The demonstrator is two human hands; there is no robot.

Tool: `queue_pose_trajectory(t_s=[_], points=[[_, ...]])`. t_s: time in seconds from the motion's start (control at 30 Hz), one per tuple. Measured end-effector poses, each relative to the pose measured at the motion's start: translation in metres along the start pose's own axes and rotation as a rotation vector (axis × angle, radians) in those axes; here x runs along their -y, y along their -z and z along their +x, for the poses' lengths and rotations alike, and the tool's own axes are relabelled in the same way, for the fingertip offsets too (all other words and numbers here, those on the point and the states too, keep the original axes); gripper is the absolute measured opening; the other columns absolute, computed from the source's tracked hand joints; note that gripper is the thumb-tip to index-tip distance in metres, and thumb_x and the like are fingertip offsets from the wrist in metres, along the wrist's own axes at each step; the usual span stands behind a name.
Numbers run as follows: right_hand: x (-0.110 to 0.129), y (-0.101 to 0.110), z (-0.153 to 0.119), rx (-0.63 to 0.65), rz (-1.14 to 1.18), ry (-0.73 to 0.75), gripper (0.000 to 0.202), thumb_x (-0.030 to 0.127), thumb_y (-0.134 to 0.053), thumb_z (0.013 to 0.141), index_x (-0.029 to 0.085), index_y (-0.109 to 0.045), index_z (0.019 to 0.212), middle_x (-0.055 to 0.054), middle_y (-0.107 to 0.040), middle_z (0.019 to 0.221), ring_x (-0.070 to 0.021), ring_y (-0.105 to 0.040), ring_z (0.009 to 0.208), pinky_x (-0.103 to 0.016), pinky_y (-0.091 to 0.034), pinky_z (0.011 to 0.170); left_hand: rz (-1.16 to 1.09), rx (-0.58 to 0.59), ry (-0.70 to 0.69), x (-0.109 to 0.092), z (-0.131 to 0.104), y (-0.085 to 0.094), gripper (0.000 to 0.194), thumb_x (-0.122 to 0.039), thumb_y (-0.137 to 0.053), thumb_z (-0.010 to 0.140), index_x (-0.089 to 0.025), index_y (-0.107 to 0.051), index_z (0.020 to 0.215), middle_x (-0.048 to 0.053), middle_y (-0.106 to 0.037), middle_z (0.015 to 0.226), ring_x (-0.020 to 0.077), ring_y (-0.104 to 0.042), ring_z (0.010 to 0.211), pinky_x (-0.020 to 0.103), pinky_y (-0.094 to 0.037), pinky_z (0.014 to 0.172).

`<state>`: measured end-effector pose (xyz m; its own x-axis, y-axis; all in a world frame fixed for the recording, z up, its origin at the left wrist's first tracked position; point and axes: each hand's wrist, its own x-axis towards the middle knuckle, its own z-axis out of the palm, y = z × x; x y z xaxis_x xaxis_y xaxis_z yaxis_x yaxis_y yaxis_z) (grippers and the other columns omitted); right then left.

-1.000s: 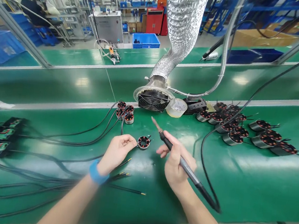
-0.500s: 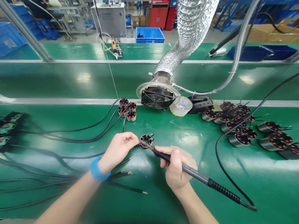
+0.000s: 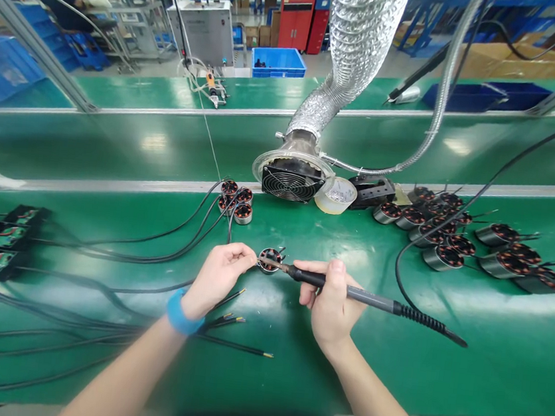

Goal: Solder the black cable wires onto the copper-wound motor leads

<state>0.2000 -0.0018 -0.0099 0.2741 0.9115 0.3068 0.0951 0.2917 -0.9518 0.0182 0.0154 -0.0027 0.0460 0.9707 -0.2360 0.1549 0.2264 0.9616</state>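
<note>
My right hand is closed round the grip of a soldering iron. The iron's tip lies over a small round motor stator with copper windings, which sits on the green bench. My left hand, a blue band at its wrist, is pinched at the left edge of that stator. What lies between its fingertips is too small to make out. Below the left hand, black cables end in bare, coloured wire tips.
Several motors stand at the right, and a few wired ones stand behind my left hand. A fan under a foil duct faces me beside a tape roll. Black cased circuit boards lie at left.
The soldering iron has swung to a flatter angle, its rear end and cord rising. Its tip now reaches further left across the stator. My left hand stays almost in place.
</note>
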Motion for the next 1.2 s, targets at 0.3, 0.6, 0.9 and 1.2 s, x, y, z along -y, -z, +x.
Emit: queue_pose_trajectory(t_s=[0.3,0.6,0.9,1.2], points=[[-0.003,0.002,-0.002,-0.093,0.029,0.011,0.051,0.045,-0.041,0.102,0.015,-0.077,0.080,0.002,-0.052,0.038,-0.0114,-0.050,0.035,-0.023,-0.039,0.037,-0.008,-0.006,-0.001,-0.001,0.000,-0.001,0.019,-0.032,-0.064,0.077,-0.014,-0.066,0.071,-0.003,-0.051,0.060,0.0091,-0.038,0.056,0.023,-0.031,0.057],[-0.004,-0.004,0.003,-0.004,-0.166,0.135,0.035,0.033,-0.041,0.103,0.018,-0.072,0.108,-0.001,-0.066,0.072,-0.0126,-0.061,0.055,-0.028,-0.053,0.056,-0.018,0.002,0.005,-0.001,0.001,0.000,0.019,-0.032,-0.066,0.079,-0.014,-0.066,0.073,-0.003,-0.053,0.063,0.0090,-0.040,0.058,0.023,-0.032,0.058],[-0.019,-0.010,0.004,0.298,-0.392,0.139,0.060,0.015,-0.069,0.081,0.026,-0.046,0.136,-0.011,-0.054,0.126,-0.0248,-0.065,0.105,-0.041,-0.056,0.093,0.068,0.018,-0.032,-0.001,0.000,0.004,0.024,-0.037,-0.067,0.083,-0.015,-0.067,0.074,-0.001,-0.059,0.061,0.0093,-0.045,0.053,0.023,-0.035,0.055],[-0.032,-0.030,-0.007,0.364,-0.305,0.149,0.053,0.013,-0.067,0.085,0.027,-0.047,0.132,-0.009,-0.055,0.119,-0.0228,-0.065,0.098,-0.041,-0.057,0.092,0.147,-0.031,-0.167,-0.004,0.000,-0.001,0.019,-0.031,-0.066,0.084,-0.015,-0.071,0.076,0.003,-0.070,0.070,0.0143,-0.062,0.065,0.024,-0.047,0.063]])
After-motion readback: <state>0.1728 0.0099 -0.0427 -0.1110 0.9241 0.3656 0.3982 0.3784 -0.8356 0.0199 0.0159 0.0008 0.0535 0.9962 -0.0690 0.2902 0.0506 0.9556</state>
